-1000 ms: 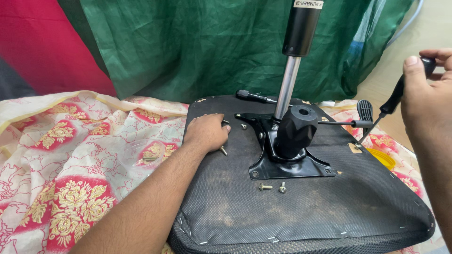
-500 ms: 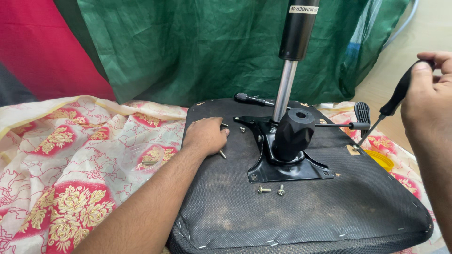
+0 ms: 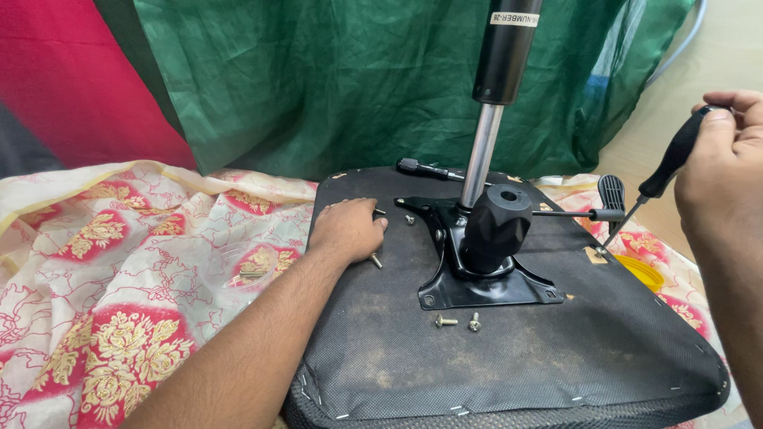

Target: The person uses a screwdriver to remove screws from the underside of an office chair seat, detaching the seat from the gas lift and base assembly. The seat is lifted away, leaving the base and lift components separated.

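While lying upside down on a flowered cloth [image 3: 119, 262], taking up most of the view: a black chair seat [image 3: 509, 349], bearing a black metal plate [image 3: 477, 278] with an upright gas cylinder [image 3: 493, 103] blocking the middle. Gripping a screwdriver [image 3: 664, 171] with curled fingers: the right hand [image 3: 723, 183], tip touching the seat's right edge. Pressing flat, fingers spread: the left hand [image 3: 346, 230], holding nothing. Lying loose before the plate: two screws [image 3: 461, 321].

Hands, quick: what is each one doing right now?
Left hand: palm down on the chair seat underside, holding nothing visible.
Right hand: closed around a black-handled screwdriver.
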